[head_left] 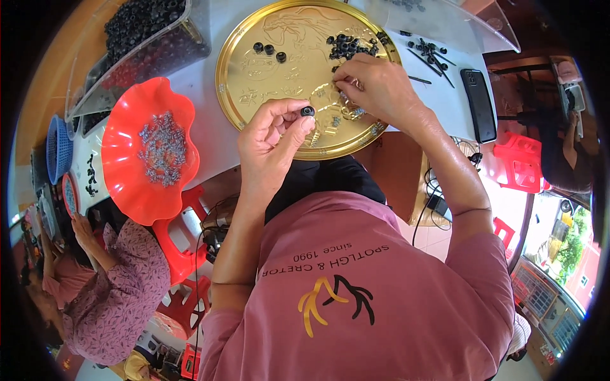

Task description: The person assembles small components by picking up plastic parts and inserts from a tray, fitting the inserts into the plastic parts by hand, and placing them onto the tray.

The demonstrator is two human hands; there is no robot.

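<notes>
A small black ring-shaped part (307, 111) with a hole in its middle is pinched between the thumb and forefinger of my left hand (270, 140), above the near edge of a round gold tray (232, 95). My right hand (384, 92) is over the tray's right side, fingertips pinched together close to small silvery pieces (352, 113); whatever they hold is too small to make out. Beyond that hand lies a pile of black parts (346, 46). Three more black parts (269, 49) sit apart on the tray's far left.
At left stand a red wavy-rimmed bowl (121, 146) of small silvery pieces and a clear bin (190, 38) of black parts. Thin black rods (438, 63) and a black phone (478, 105) lie at right. Another person's hand (82, 232) is at the far left.
</notes>
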